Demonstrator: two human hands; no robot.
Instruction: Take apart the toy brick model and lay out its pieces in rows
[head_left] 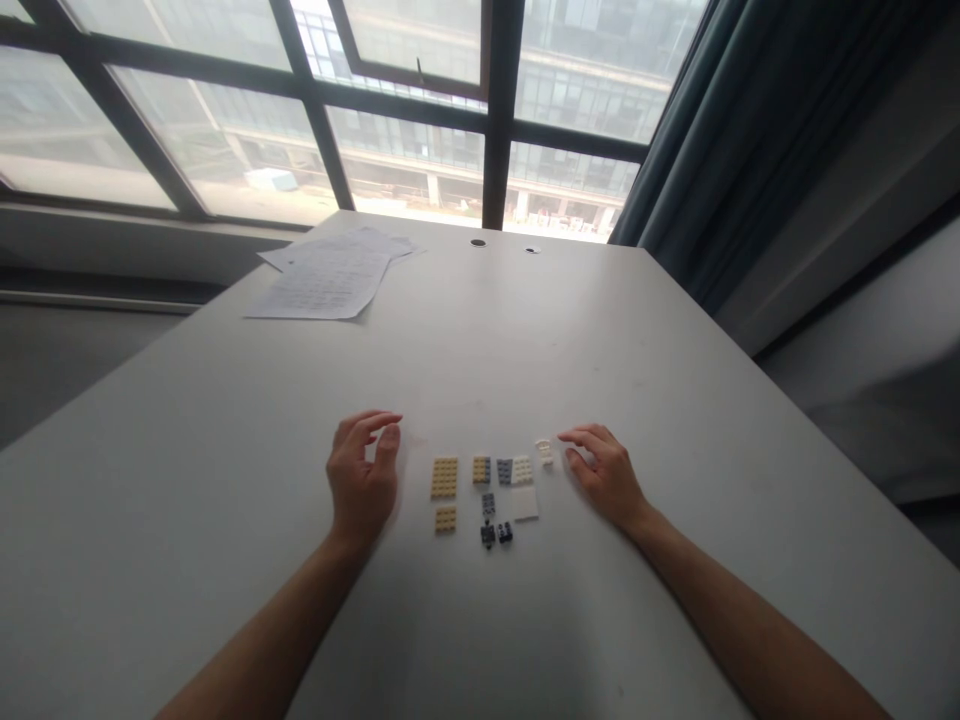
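My left hand (pixel 365 470) rests on the table left of a group of small building bricks, fingers loosely curved and holding nothing. Nearest to it lie a larger tan plate (pixel 444 478) and a smaller tan plate (pixel 445 519). My right hand (pixel 602 466) rests at the right, fingers apart, close to a small white piece (pixel 544 453) without gripping it. Between the hands lie a tan and blue-grey brick (pixel 481 470), a grey plate (pixel 505 471), a white studded plate (pixel 522 469), a smooth white tile (pixel 525 503), a grey piece (pixel 488 504) and two dark pieces (pixel 487 535).
The white table (pixel 480 350) stretches away to a large window (pixel 420 130). Printed paper sheets (pixel 322 275) overlap near the far left edge. Two round holes (pixel 478 243) sit at the far edge. A dark curtain (pixel 720 150) hangs at the right.
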